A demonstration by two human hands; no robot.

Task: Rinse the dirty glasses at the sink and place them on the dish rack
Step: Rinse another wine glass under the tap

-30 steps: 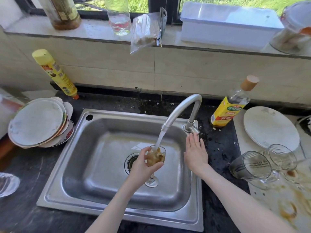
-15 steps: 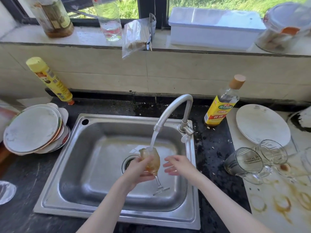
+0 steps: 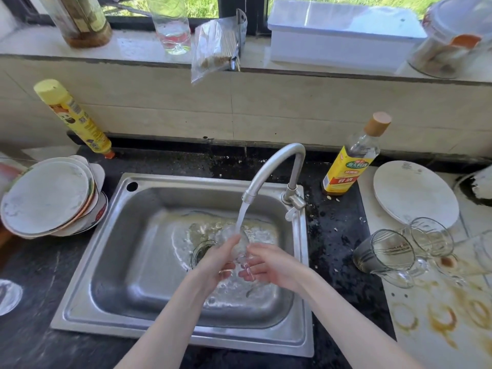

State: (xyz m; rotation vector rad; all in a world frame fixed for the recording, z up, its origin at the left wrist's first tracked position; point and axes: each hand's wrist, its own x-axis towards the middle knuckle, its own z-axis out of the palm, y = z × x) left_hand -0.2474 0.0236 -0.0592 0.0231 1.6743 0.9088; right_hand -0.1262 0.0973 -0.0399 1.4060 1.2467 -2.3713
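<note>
A clear stemmed glass (image 3: 239,242) is tilted under the stream from the curved tap (image 3: 274,166), over the steel sink (image 3: 127,262). My left hand (image 3: 217,262) grips its bowl from the left. Against the glass from the right lies my right hand (image 3: 269,265), fingers curled on it. Its foot (image 3: 255,290) shows blurred below the hands. Water spreads over the sink floor around the drain. Two dirty glasses lie on their sides on the stained counter at the right, one large (image 3: 384,253), one smaller (image 3: 431,237).
Stacked plates (image 3: 48,198) sit left of the sink, a yellow spray can (image 3: 74,118) behind them. An oil bottle (image 3: 351,161) and a white plate (image 3: 415,193) stand right of the tap. Jars and a white box (image 3: 343,30) line the windowsill.
The brown liquid has gone from the glass, which now looks clear. My right hand has moved from the tap handle onto the glass. Water now covers the sink floor.
</note>
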